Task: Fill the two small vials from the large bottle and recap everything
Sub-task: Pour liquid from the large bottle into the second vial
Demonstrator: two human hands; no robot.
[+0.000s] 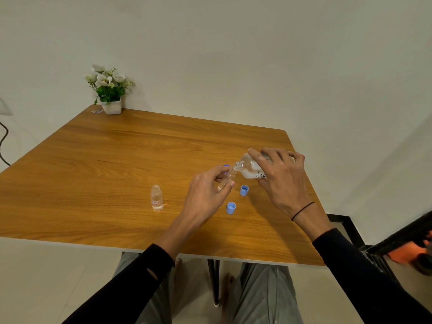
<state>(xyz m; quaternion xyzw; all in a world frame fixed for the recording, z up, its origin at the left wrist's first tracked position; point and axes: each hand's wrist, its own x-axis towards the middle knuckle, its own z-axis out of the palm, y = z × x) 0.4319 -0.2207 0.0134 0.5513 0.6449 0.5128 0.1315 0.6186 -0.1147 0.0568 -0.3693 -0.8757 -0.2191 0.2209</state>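
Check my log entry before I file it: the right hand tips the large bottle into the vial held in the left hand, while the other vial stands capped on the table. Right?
Nearly. The head view shows the other vial standing uncapped; loose blue caps lie on the table. The right hand does tip the large bottle into the vial in the left hand.

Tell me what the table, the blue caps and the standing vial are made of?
Table: looks like wood or wood-look laminate, smooth, with grain lines and soft shine.
Blue caps: likely plastic, matte, solid colour.
Standing vial: clear glass or plastic; you see through it.
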